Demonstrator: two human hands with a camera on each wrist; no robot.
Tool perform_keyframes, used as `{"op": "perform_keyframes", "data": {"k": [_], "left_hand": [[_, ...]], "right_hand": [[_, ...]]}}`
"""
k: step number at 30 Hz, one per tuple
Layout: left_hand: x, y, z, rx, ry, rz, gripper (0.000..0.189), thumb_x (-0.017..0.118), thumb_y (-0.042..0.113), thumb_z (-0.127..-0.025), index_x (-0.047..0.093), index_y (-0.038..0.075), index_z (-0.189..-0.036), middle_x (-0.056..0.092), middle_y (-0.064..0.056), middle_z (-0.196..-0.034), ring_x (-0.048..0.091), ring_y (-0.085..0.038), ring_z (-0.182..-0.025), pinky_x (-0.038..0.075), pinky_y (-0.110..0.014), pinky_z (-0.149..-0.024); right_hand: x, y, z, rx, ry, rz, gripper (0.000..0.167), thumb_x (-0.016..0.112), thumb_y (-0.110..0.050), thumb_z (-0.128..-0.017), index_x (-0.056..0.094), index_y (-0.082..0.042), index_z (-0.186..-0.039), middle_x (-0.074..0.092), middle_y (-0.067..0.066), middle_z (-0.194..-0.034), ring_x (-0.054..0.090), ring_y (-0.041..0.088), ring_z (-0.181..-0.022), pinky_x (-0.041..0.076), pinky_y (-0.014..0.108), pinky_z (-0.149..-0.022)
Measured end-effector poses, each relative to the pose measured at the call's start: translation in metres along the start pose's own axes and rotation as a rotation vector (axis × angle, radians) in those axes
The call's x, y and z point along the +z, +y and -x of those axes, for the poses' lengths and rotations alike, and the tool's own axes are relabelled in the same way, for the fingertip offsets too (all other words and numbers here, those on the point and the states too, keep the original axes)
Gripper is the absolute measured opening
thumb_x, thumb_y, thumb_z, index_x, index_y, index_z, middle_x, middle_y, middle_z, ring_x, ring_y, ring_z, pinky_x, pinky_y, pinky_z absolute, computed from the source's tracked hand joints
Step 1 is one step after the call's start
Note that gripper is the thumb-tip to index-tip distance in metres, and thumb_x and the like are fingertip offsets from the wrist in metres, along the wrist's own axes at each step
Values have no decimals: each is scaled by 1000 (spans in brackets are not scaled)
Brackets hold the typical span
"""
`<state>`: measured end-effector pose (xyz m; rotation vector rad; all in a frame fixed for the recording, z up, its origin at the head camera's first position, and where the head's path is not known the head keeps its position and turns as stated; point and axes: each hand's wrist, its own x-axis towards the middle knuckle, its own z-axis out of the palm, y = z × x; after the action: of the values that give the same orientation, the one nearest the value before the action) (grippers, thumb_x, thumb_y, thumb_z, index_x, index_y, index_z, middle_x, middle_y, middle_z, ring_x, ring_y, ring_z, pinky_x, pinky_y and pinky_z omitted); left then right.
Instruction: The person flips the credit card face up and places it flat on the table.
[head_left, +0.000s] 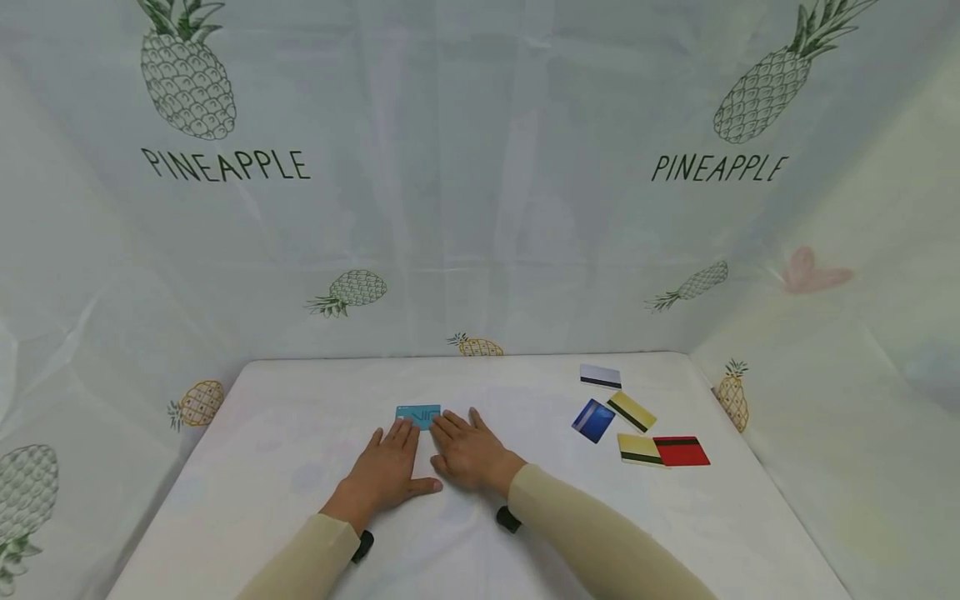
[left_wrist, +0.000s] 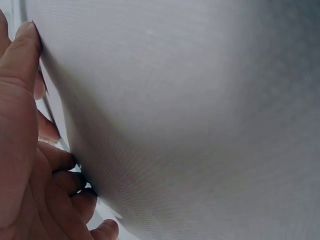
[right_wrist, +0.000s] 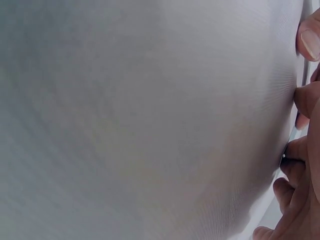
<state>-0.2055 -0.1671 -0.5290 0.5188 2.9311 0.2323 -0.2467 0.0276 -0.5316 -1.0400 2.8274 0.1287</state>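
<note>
A light blue plastic card (head_left: 417, 412) lies flat on the white-covered table, left of centre in the head view. My left hand (head_left: 386, 471) is laid palm down, with straight fingertips over the card's lower edge and the thumb spread to the right. From the other side, my right hand (head_left: 468, 450) rests its outstretched fingers at the card's lower right corner. The fingers hide part of the card's lower edge. In the wrist views, the left hand (left_wrist: 30, 150) and the right hand (right_wrist: 300, 170) appear along the frame edges against the pale cloth.
Right of the hands lie a silver card (head_left: 600, 374), a dark blue card (head_left: 593, 421), a gold card (head_left: 632, 411) and another gold card (head_left: 637, 447), partly overlapped by a red card (head_left: 684, 453). A pineapple-printed curtain (head_left: 480, 183) rises behind the table (head_left: 300, 400).
</note>
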Motion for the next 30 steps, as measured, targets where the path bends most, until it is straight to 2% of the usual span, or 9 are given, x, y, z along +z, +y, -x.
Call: {"op": "perform_keyframes", "data": {"k": [10,16,22,30], "left_hand": [[0,2,0,-11,0,-6,113,63,76,-90,34,-8,-160,29,-28,-169,27,-41,-159,27,-64,-124],[2,2,-1,-12,6,-5,113,64,76,-90,36,-8,-159,30,-28,-169,29,-42,-159,29,-64,-124],[3,2,-2,-34,1,1,114,66,77,-88,36,-8,-159,31,-27,-169,29,-41,-159,27,-63,-125],[0,4,-1,-49,-23,19,114,66,75,-89,33,-6,-161,28,-26,-170,25,-40,-160,22,-63,-127]], "right_hand": [[2,0,-1,7,2,7,67,32,-54,-112,29,-17,-168,26,-3,-175,23,17,-163,22,54,-130],[1,5,9,19,2,4,67,36,-54,-112,31,-16,-167,28,-2,-175,23,17,-162,23,54,-130],[6,31,33,47,29,-17,69,41,-56,-110,34,-15,-166,31,0,-174,25,22,-162,22,57,-129],[15,80,86,106,91,-69,69,45,-50,-110,37,-8,-164,35,9,-172,26,30,-161,19,62,-129]]}}
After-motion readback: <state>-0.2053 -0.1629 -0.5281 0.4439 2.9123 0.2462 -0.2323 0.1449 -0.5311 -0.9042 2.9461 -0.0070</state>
